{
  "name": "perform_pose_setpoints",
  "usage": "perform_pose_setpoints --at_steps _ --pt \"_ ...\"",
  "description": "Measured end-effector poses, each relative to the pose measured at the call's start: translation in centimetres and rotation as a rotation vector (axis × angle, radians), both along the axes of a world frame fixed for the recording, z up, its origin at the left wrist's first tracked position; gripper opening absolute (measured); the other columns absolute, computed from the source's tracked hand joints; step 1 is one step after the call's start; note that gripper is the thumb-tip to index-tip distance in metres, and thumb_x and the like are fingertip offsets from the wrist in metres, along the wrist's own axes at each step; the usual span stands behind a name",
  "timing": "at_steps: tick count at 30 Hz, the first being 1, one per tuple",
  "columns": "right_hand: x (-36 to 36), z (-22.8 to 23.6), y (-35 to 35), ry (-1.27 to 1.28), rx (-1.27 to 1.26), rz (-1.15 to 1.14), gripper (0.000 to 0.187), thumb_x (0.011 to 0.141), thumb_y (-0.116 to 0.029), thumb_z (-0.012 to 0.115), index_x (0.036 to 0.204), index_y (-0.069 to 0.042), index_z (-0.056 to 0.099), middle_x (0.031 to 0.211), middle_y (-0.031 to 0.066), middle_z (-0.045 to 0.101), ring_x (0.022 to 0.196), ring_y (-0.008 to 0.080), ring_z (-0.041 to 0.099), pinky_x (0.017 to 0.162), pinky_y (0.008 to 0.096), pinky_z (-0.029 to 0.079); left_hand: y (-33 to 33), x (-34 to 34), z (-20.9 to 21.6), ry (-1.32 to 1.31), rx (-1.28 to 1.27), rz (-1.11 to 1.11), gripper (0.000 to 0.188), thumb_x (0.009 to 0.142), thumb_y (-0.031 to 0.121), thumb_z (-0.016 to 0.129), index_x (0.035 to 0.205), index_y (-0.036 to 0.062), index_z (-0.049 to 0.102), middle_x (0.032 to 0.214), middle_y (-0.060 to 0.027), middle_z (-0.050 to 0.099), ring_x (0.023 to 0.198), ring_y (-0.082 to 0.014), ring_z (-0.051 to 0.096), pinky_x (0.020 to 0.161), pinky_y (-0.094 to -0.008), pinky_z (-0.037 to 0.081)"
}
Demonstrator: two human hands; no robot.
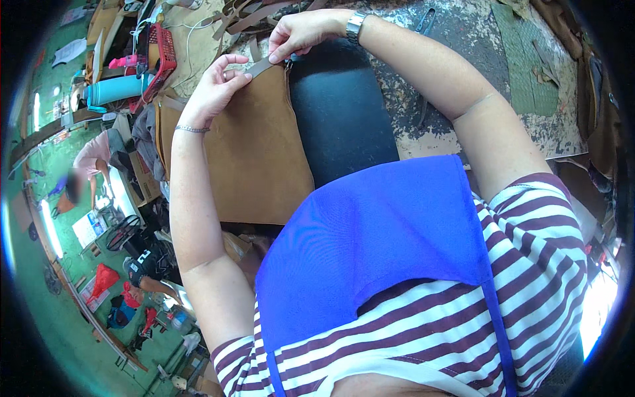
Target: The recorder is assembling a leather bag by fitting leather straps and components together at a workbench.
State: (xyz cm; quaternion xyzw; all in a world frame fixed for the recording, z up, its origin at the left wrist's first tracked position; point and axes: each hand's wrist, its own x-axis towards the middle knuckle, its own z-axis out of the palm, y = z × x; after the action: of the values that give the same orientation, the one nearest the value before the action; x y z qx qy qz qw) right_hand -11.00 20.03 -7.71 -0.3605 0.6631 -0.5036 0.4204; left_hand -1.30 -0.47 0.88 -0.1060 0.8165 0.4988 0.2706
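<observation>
A brown leather panel (254, 145) lies flat, reaching from the worktable toward my blue apron. Along its far edge runs a short grey-brown leather strip (259, 68). My left hand (217, 91) is at the strip's left end, thumb pressed on it and fingers curled beyond the panel's edge. At the other end, my right hand (297, 36) pinches the strip between thumb and bent forefinger near the panel's far right corner. Right of the panel, partly beside and under it, is a smooth black board (340, 109).
Loose leather strips (248, 16) lie at the far edge. A dark pointed tool (425, 21) rests on the paint-worn tabletop (456, 59). A red basket (163, 56) and a turquoise bottle (116, 90) stand left. Two other people work farther left.
</observation>
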Motion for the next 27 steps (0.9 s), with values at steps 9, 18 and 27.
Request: perform_pose_setpoints --at_steps 9,18,27 --pt "2.0 3.4 -0.8 0.274 -0.092 0.029 0.026 0.087 -0.033 0.067 0.092 -0.008 0.067 0.074 -0.0044 0.061 0.062 0.0049 0.049 0.057 0.0209 0.041 1.2 0.7 1.8 0.107 -0.173 -0.089 0.044 0.086 0.011 0.068 0.126 0.0056 0.050 0.084 0.0019 0.065 0.074 -0.0020 0.055 0.066 -0.0152 0.041" --pt "5.6 7.4 -3.2 0.053 -0.259 -0.134 0.043 0.078 -0.046 0.074 0.096 -0.007 0.068 0.082 0.0003 0.066 0.072 0.0076 0.057 0.063 0.0231 0.047 0.5 11.6 4.5 0.435 0.059 0.449 0.038 0.082 0.000 0.069 0.118 -0.0002 0.055 0.089 -0.0008 0.061 0.081 -0.0043 0.057 0.075 -0.0167 0.045" --pt "11.2 8.6 -4.1 0.172 -0.380 -0.025 0.022 0.083 -0.023 0.072 0.091 -0.004 0.065 0.086 0.0012 0.066 0.082 0.0079 0.060 0.074 0.0256 0.050 1.4 17.2 2.3 0.554 0.220 0.641 0.041 0.086 -0.002 0.064 0.125 -0.0018 0.053 0.097 -0.0006 0.060 0.087 -0.0047 0.054 0.079 -0.0189 0.045"
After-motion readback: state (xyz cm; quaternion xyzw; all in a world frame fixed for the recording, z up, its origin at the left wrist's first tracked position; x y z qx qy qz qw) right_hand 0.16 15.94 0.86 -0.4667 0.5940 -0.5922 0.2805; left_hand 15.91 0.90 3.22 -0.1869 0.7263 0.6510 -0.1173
